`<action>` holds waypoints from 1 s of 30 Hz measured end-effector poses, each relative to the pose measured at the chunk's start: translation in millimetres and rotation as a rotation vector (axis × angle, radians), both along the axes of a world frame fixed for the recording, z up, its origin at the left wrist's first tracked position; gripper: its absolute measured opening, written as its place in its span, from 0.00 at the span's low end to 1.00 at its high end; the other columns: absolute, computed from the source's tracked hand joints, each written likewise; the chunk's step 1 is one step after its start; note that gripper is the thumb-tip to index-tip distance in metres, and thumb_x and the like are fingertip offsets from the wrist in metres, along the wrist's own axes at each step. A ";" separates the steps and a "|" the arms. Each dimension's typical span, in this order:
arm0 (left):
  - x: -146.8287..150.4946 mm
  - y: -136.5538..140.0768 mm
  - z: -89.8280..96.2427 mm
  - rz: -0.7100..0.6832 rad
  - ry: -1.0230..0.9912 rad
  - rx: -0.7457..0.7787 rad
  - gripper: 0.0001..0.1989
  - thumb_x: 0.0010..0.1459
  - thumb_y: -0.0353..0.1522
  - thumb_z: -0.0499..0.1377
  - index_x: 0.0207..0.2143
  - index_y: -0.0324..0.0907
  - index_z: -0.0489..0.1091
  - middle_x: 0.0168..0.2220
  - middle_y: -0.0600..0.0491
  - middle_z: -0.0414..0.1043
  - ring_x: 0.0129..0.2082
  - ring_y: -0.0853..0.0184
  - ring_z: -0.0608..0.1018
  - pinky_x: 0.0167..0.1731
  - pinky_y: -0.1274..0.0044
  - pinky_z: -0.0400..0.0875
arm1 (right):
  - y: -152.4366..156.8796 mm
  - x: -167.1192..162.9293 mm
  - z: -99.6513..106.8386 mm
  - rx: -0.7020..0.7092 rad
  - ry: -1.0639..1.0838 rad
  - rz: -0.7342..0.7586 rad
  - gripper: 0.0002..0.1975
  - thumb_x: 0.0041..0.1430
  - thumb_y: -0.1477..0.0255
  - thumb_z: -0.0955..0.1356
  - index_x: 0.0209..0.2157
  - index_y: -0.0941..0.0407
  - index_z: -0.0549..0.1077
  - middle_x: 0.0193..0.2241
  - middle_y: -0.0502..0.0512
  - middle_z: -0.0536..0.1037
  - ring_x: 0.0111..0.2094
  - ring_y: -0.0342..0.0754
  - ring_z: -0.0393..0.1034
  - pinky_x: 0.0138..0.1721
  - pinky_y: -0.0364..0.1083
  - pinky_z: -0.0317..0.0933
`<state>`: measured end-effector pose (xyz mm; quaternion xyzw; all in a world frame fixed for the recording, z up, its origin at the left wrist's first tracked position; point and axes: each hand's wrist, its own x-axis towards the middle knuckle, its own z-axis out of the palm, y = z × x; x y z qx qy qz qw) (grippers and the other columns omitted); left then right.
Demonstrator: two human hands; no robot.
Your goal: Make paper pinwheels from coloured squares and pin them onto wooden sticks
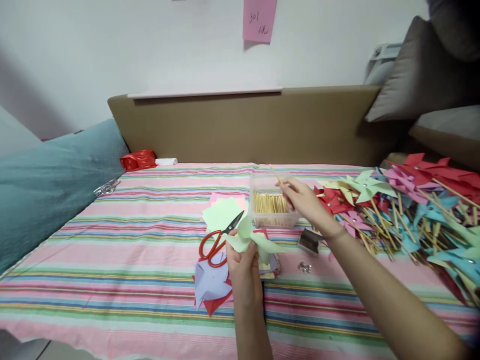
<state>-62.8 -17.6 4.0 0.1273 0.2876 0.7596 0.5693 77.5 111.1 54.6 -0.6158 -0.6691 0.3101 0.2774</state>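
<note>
My left hand [243, 260] pinches a pale green paper pinwheel [245, 237] at its middle, its blades curled inward. My right hand [300, 197] is closed on a thin wooden stick [276, 174], which points up and to the left. That hand is over the right side of a clear plastic box [275, 221] with many similar sticks [270, 202] inside. Red-handled scissors [215, 247] lie beside my left hand, blades partly on a stack of pale paper squares [221, 214]. Purple and red cut paper [210, 282] lies to the left of my left wrist.
Finished pinwheels on sticks [397, 215] pile up at the right. A small dark box [309, 241] and some shiny metal bits [304, 267] sit below my right forearm. A red plastic bundle [138, 160] lies at the back left on the striped cloth [131, 240].
</note>
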 end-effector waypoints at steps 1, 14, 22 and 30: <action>2.2 0.6 0.0 -0.015 -0.001 0.010 0.24 0.46 0.28 0.68 0.45 0.46 0.65 0.37 0.57 0.72 0.34 0.74 0.75 0.38 0.81 0.70 | -23.9 5.3 -4.4 0.101 0.221 -0.018 0.19 0.66 0.60 0.58 0.47 0.57 0.71 0.22 0.47 0.66 0.20 0.41 0.61 0.20 0.39 0.53; 53.4 5.0 -2.7 -0.272 0.079 0.034 0.25 0.41 0.30 0.71 0.43 0.44 0.68 0.29 0.58 0.71 0.27 0.73 0.75 0.31 0.80 0.70 | -148.9 50.9 -63.8 0.009 0.865 -0.014 0.10 0.56 0.62 0.70 0.35 0.54 0.72 0.26 0.51 0.75 0.25 0.42 0.64 0.24 0.41 0.56; 58.9 8.0 -5.5 -0.203 -0.083 0.052 0.21 0.39 0.34 0.73 0.37 0.48 0.72 0.31 0.60 0.70 0.25 0.77 0.70 0.39 0.77 0.70 | -150.8 62.3 -66.2 0.125 0.714 0.045 0.13 0.62 0.63 0.66 0.42 0.54 0.77 0.25 0.50 0.70 0.26 0.44 0.63 0.26 0.43 0.57; 55.9 8.2 -0.8 -0.154 -0.117 0.030 0.23 0.37 0.31 0.73 0.38 0.50 0.73 0.31 0.60 0.70 0.24 0.77 0.68 0.37 0.79 0.70 | -154.7 52.1 -60.2 0.078 0.759 0.146 0.11 0.63 0.65 0.64 0.36 0.55 0.75 0.22 0.49 0.70 0.19 0.40 0.55 0.20 0.42 0.49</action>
